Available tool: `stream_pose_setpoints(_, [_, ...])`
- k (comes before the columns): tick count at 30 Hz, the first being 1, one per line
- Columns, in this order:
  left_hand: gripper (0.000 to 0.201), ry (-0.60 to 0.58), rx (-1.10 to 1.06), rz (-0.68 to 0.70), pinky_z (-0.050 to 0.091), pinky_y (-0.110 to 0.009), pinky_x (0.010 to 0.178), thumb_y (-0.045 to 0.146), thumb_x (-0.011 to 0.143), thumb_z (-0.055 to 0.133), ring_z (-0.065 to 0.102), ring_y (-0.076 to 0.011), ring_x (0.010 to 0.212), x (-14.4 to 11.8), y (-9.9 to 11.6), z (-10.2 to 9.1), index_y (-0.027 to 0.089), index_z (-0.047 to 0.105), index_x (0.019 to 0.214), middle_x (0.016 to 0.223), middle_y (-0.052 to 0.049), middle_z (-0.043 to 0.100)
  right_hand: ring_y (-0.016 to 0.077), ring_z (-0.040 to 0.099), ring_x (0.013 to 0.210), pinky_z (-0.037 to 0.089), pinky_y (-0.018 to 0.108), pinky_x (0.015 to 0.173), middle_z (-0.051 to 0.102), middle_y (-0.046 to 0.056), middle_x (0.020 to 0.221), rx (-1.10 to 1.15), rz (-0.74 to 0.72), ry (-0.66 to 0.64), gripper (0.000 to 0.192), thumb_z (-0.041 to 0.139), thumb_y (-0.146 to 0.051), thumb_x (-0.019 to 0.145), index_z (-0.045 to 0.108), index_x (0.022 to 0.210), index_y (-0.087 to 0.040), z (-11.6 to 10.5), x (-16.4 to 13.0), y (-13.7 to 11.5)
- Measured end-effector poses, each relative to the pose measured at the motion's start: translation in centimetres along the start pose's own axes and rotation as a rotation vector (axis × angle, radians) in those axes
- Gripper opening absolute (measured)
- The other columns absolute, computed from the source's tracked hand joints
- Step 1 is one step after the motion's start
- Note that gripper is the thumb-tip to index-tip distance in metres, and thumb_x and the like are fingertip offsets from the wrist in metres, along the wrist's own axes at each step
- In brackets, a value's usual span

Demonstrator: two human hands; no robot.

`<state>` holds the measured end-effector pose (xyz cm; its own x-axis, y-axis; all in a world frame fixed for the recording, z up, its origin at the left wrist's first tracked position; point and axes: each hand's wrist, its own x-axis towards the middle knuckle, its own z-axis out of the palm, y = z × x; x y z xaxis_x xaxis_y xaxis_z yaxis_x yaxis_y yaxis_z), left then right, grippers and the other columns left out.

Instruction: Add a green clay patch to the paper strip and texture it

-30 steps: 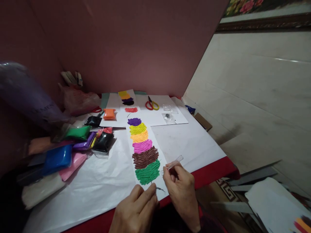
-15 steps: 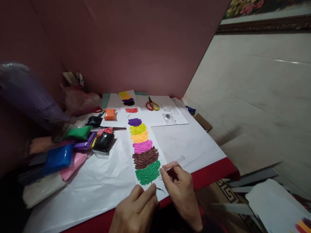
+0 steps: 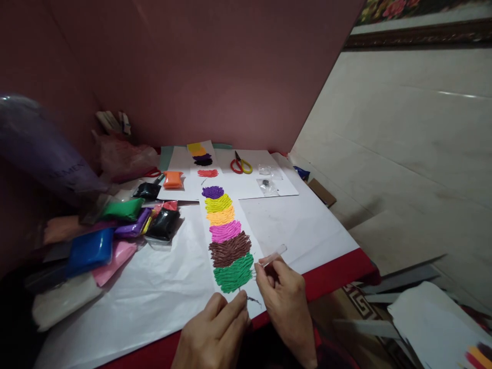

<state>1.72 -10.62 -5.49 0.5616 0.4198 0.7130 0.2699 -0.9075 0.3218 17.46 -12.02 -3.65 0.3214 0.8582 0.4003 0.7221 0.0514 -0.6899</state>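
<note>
A long white paper strip lies down the middle of the table, covered with textured clay patches: purple, yellow, orange, pink, brown and green nearest me. My right hand pinches a clear plastic stick, its near end at the right edge of the green patch. My left hand presses its fingertips on the strip's near end, just below the green patch.
Packets of coloured clay are heaped at the left, with a blue one in front. Red-and-yellow scissors and small clear bags lie on white sheets at the back. A second clay strip is behind. White paper covers the red table.
My right hand and the clear stick shifted slightly left toward the green patch's edge, then back a little. My left hand stayed put on the strip.
</note>
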Motion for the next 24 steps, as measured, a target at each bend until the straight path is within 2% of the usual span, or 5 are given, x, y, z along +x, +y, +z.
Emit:
stream_pose_setpoints(3, [0.02, -0.011, 0.006, -0.004, 0.047, -0.028, 0.048, -0.004, 0.082, 0.049, 0.045, -0.0175, 0.064, -0.1, 0.0, 0.0, 0.006, 0.066, 0.085, 0.093, -0.017, 0.073, 0.0118, 0.049, 0.049, 0.039, 0.022, 0.048, 0.056, -0.001, 0.059, -0.003, 0.03, 0.018, 0.019, 0.05, -0.023, 0.091, 0.06, 0.077, -0.016, 0.2, -0.1, 0.3])
stream_pose_setpoints(7, [0.019, -0.01, 0.014, -0.004, 0.048, -0.029, 0.049, -0.004, 0.082, 0.051, 0.046, -0.0178, 0.065, 0.0, -0.1, -0.1, 0.006, 0.066, 0.086, 0.094, -0.017, 0.073, 0.0137, 0.058, 0.058, 0.044, 0.023, 0.055, 0.063, 0.002, 0.068, 0.094, 0.109, 0.039, 0.014, 0.052, -0.025, 0.091, 0.06, 0.082, -0.018, 0.4, -0.5, 1.0])
stream_pose_setpoints(10, [0.019, 0.001, 0.016, 0.001, 0.048, -0.029, 0.049, -0.003, 0.082, 0.051, 0.046, -0.0179, 0.065, 0.0, -0.1, -0.1, 0.006, 0.066, 0.086, 0.094, -0.017, 0.073, 0.0144, 0.059, 0.062, 0.046, 0.023, 0.057, 0.065, 0.002, 0.071, 0.158, 0.145, -0.001, 0.013, 0.054, -0.028, 0.091, 0.06, 0.084, -0.018, 0.2, -0.7, 1.2])
stream_pose_setpoints(15, [0.021, -0.025, 0.016, -0.006, 0.047, -0.028, 0.049, -0.003, 0.083, 0.048, 0.046, -0.0177, 0.065, -0.3, -0.2, 0.1, 0.007, 0.067, 0.087, 0.095, -0.017, 0.072, 0.0117, 0.052, 0.053, 0.042, 0.021, 0.052, 0.06, 0.0, 0.065, 0.139, 0.114, -0.052, 0.014, 0.054, -0.027, 0.09, 0.06, 0.082, -0.017, -0.1, -0.5, 0.9])
stream_pose_setpoints(24, [0.02, -0.032, 0.006, -0.014, 0.047, -0.028, 0.048, -0.004, 0.083, 0.048, 0.046, -0.0174, 0.064, -0.2, -0.1, -0.1, 0.007, 0.065, 0.086, 0.094, -0.016, 0.072, 0.0124, 0.049, 0.049, 0.04, 0.022, 0.048, 0.055, -0.001, 0.058, 0.003, 0.073, 0.025, 0.02, 0.051, -0.025, 0.091, 0.06, 0.076, -0.017, 0.2, -0.3, 0.5])
